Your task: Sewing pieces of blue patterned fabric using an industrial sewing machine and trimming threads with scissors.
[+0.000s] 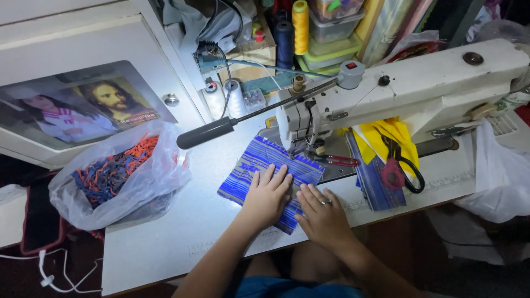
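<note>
A person seated at a white sewing machine [408, 83] presses both hands flat on a piece of blue striped fabric [259, 160] lying on the pale sewing table [182, 232], just in front of the machine's needle head. The left hand [268, 196] rests palm down on the middle of the cloth, fingers spread and extended toward the needle, gripping nothing. The right hand [323, 212], a ring on one finger, lies beside it with fingers likewise open and flat, covering the near right edge of the fabric and the table next to it; the two hands sit just beside each other. To the right of the needle, red-handled snips [339, 160] lie on the machine bed, and farther right black-handled scissors [406, 165] rest on folded yellow cloth [381, 135] and another blue striped piece [370, 182]. At the table's left edge, a clear plastic bag [121, 176] holds a tangle of orange and blue strips. Spools of yellow thread [300, 25] and dark thread [285, 41] stand behind the machine.
</note>
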